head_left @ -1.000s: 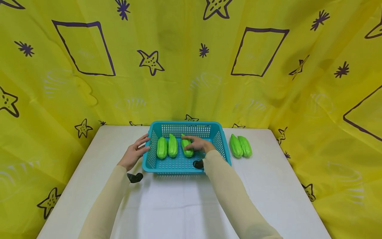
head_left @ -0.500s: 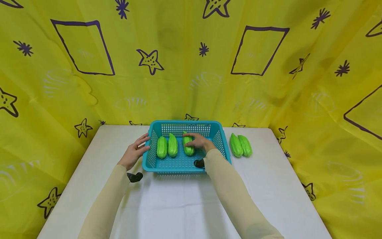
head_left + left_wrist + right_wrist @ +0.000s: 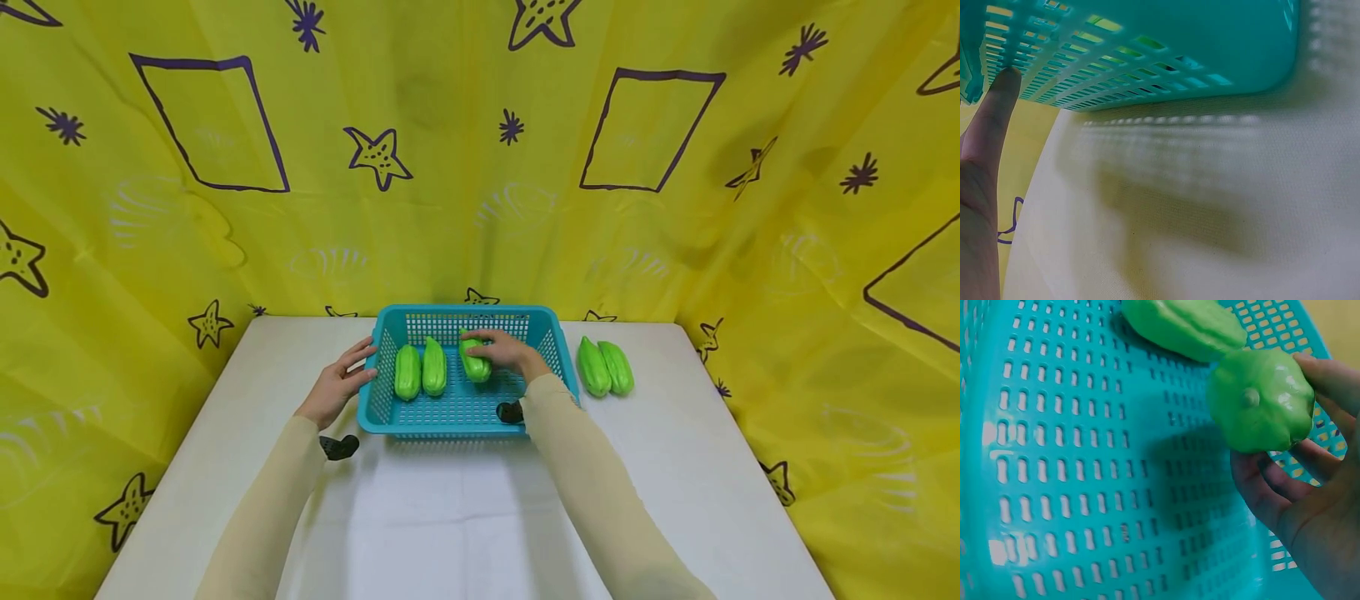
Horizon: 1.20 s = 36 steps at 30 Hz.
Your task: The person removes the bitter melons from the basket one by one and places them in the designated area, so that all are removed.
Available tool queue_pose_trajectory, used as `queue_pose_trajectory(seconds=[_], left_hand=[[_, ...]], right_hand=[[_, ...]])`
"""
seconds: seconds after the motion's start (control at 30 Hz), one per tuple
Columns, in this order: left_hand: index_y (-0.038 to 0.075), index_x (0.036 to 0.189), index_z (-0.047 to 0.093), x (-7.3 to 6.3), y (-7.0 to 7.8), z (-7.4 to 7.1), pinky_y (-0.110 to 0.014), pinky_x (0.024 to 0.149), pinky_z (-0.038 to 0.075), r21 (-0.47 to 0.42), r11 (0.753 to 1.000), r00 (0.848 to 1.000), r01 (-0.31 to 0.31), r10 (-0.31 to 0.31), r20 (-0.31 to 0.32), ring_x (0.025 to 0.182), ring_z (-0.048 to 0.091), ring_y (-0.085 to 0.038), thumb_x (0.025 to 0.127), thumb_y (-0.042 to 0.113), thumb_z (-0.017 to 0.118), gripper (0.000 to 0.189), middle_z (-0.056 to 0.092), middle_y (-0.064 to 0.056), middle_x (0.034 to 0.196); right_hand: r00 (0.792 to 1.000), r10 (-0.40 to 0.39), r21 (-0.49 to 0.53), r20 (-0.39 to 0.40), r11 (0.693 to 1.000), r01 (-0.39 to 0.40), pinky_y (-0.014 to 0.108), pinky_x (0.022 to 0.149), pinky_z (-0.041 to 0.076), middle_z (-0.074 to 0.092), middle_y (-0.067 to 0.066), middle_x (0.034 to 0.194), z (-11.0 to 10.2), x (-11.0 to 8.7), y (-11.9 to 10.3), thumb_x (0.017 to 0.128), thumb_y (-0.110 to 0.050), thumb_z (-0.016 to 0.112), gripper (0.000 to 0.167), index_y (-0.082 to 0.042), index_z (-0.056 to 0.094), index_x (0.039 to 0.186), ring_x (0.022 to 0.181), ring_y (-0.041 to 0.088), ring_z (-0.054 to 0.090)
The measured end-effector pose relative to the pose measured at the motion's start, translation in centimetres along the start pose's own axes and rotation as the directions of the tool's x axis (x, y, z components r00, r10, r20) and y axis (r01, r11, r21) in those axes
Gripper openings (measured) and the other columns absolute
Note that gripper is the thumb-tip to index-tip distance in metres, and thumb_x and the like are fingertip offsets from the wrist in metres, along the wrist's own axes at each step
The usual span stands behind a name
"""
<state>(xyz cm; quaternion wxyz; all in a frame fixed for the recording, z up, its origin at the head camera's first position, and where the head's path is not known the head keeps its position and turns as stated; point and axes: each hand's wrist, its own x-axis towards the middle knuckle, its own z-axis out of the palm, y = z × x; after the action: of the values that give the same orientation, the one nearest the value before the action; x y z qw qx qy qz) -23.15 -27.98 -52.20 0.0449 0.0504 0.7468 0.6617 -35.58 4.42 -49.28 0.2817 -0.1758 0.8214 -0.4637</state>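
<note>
A turquoise plastic basket [image 3: 465, 428] stands at the back of the white table. My right hand [image 3: 504, 350], inside it, grips a glossy green ribbed gourd [image 3: 477, 368] between thumb and fingers; in the right wrist view the gourd's rounded end [image 3: 1260, 403] faces the camera, above the slotted floor. Two similar gourds lie side by side at the basket's left, the left gourd [image 3: 407, 372] and the right gourd [image 3: 434, 367]. At the basket's left wall is my left hand [image 3: 335, 392], fingers extended; in the left wrist view a straight finger [image 3: 991, 119] touches the slotted outer side.
Right of the basket, two more green gourds [image 3: 594, 367] lie together on the white table [image 3: 420, 525]. Yellow curtains [image 3: 450, 233] with purple stars and frames surround the table's back and sides. A dark wrist camera [image 3: 510, 412] sits under the right sleeve.
My right hand has taken hold of the gourd, shifted it slightly right and raised it, its near end tilting toward the right. The left hand and basket stay put.
</note>
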Motion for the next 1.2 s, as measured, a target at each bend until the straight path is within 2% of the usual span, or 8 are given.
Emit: queue_pose_trajectory(seconds=[0.23, 0.37, 0.47, 0.6, 0.77, 0.93, 1.07, 1.2], left_hand=[[0.007, 0.151, 0.037, -0.2, 0.3, 0.2, -0.048, 0.11, 0.035, -0.011, 1.0, 1.0, 0.007, -0.007, 0.003, 0.142, 0.031, -0.033, 0.1, 0.023, 0.059, 0.058, 0.016, 0.004, 0.163], [0.003, 0.151, 0.035, -0.7, 1.7, 0.6, -0.051, 0.11, 0.034, -0.02, 1.0, 1.0, 0.024, -0.024, 0.009, 0.142, 0.03, -0.036, 0.1, 0.017, 0.057, 0.057, 0.014, -0.001, 0.163], [0.002, 0.151, 0.035, -0.6, 1.5, 0.5, -0.044, 0.109, 0.038, -0.014, 1.0, 1.0, 0.021, -0.021, 0.011, 0.142, 0.03, -0.036, 0.1, 0.018, 0.058, 0.058, 0.014, -0.001, 0.163], [0.008, 0.15, 0.038, 0.0, 0.1, 0.1, -0.035, 0.105, 0.043, -0.005, 1.0, 1.0, 0.012, -0.012, -0.009, 0.142, 0.033, -0.032, 0.099, 0.026, 0.061, 0.059, 0.018, 0.007, 0.162], [0.008, 0.15, 0.038, -0.1, 0.1, 0.1, -0.045, 0.108, 0.038, 0.0, 1.0, 1.0, 0.007, -0.007, -0.01, 0.142, 0.033, -0.032, 0.098, 0.03, 0.062, 0.062, 0.019, 0.008, 0.162], [0.008, 0.15, 0.039, 0.0, 0.1, 0.2, -0.046, 0.109, 0.038, 0.006, 1.0, 1.0, 0.007, -0.007, -0.005, 0.142, 0.033, -0.031, 0.097, 0.03, 0.062, 0.062, 0.019, 0.009, 0.162], [0.008, 0.151, 0.038, 0.0, 0.2, 0.2, -0.048, 0.109, 0.036, 0.002, 1.0, 1.0, 0.002, -0.002, 0.0, 0.142, 0.032, -0.032, 0.097, 0.029, 0.062, 0.062, 0.018, 0.008, 0.162], [0.007, 0.151, 0.037, -0.1, 0.2, 0.2, -0.054, 0.111, 0.032, 0.004, 1.0, 1.0, -0.003, 0.003, 0.0, 0.142, 0.031, -0.033, 0.098, 0.029, 0.062, 0.062, 0.018, 0.008, 0.162]], right_hand=[[0.993, -0.112, -0.114, -0.031, 0.988, 0.107, 0.039, 0.087, 0.049, 0.037, 0.012, 0.153, -1.1, -0.6, -1.6, 0.093, -0.028, 0.069, 0.05, -0.015, 0.056, 0.139, 0.121, 0.03, 0.05], [0.994, -0.105, -0.096, -0.021, 0.99, 0.103, 0.036, 0.08, 0.051, 0.037, 0.013, 0.152, -1.5, -1.5, -2.5, 0.094, -0.023, 0.068, 0.049, -0.012, 0.056, 0.139, 0.111, 0.029, 0.055], [0.995, -0.093, -0.073, -0.034, 0.993, 0.091, 0.034, 0.073, 0.053, 0.037, 0.013, 0.152, -1.7, -2.3, -3.1, 0.094, -0.023, 0.067, 0.047, -0.013, 0.057, 0.139, 0.101, 0.028, 0.059], [0.99, -0.109, -0.063, -0.088, 0.993, 0.103, 0.032, 0.07, 0.054, 0.039, 0.015, 0.151, -2.1, -3.3, -4.0, 0.095, -0.024, 0.066, 0.043, -0.016, 0.059, 0.137, 0.1, 0.027, 0.06], [0.971, -0.139, -0.089, -0.194, 0.988, 0.124, 0.033, 0.071, 0.053, 0.042, 0.014, 0.149, -2.6, -4.9, -4.9, 0.094, -0.025, 0.067, 0.043, -0.017, 0.06, 0.136, 0.109, 0.031, 0.058], [0.952, -0.145, -0.011, -0.27, 0.989, 0.147, 0.036, 0.081, 0.052, 0.044, 0.012, 0.148, -2.9, -6.4, -5.4, 0.095, -0.026, 0.067, 0.044, -0.019, 0.058, 0.137, 0.117, 0.03, 0.055], [0.945, -0.121, 0.104, -0.304, 0.982, 0.159, 0.036, 0.078, 0.054, 0.048, 0.014, 0.141, -3.0, -7.2, -5.5, 0.095, -0.027, 0.066, 0.045, -0.02, 0.056, 0.138, 0.105, 0.029, 0.059], [0.945, -0.082, 0.231, -0.316, 0.96, 0.16, 0.033, 0.074, 0.055, 0.048, 0.014, 0.136, -3.2, -8.2, -5.4, 0.095, -0.025, 0.066, 0.045, -0.022, 0.055, 0.139, 0.1, 0.027, 0.059]])
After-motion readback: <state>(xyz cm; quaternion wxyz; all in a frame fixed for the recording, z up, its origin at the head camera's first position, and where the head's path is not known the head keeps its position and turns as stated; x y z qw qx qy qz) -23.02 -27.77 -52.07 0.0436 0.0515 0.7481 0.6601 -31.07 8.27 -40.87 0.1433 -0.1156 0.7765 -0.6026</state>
